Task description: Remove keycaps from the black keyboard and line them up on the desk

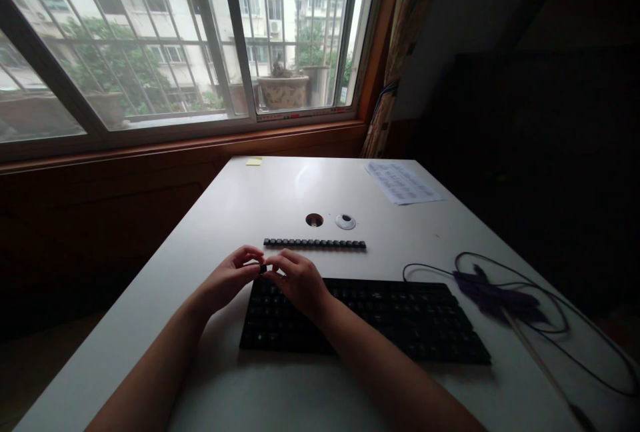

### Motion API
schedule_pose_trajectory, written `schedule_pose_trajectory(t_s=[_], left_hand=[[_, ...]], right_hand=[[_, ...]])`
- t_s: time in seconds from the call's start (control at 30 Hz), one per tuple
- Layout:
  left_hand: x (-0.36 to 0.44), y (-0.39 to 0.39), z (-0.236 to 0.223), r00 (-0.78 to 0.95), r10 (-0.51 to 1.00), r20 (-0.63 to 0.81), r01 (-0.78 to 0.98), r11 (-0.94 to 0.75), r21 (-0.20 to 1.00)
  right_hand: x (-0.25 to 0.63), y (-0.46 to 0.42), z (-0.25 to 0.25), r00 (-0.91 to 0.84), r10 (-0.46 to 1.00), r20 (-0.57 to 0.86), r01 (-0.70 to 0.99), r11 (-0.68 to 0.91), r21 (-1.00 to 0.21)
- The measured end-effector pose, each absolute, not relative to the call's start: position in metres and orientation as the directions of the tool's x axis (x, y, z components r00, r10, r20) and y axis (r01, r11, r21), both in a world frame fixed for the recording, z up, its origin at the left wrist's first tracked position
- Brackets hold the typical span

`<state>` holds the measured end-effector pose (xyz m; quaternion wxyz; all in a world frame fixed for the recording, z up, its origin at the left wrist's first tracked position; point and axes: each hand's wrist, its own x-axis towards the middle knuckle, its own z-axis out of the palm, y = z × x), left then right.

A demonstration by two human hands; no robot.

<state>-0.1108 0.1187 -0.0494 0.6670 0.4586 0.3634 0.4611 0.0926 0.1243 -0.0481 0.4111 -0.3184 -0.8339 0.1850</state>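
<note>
Between the fingertips of my left hand (234, 277) and my right hand (299, 279) is a small black keycap (263, 269). Both hands pinch it, just above the upper left corner of a black keyboard (400, 315). My right hand and forearm cover part of the keys. Beyond my hands, a straight row of black keycaps (315, 243) lies on the white table (210, 379).
Behind the row are a round hole (315, 221) and a white round cover (345, 221). Printed sheets (403, 182) and a yellow sticky note (254, 161) lie at the far edge. At right, a black cable (560, 299) loops around a purple cloth (495, 295) beside a thin stick (537, 362).
</note>
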Motion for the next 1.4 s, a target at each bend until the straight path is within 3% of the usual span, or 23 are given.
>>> schedule_pose_trajectory(t_s=[1.4], left_hand=[[-0.1121, 0.1130, -0.0466, 0.355, 0.934, -0.034, -0.315, 0.154, 0.936]], right_hand=[[0.0932, 0.1241, -0.0463, -0.503, 0.665, 0.553, 0.376, 0.744, -0.553]])
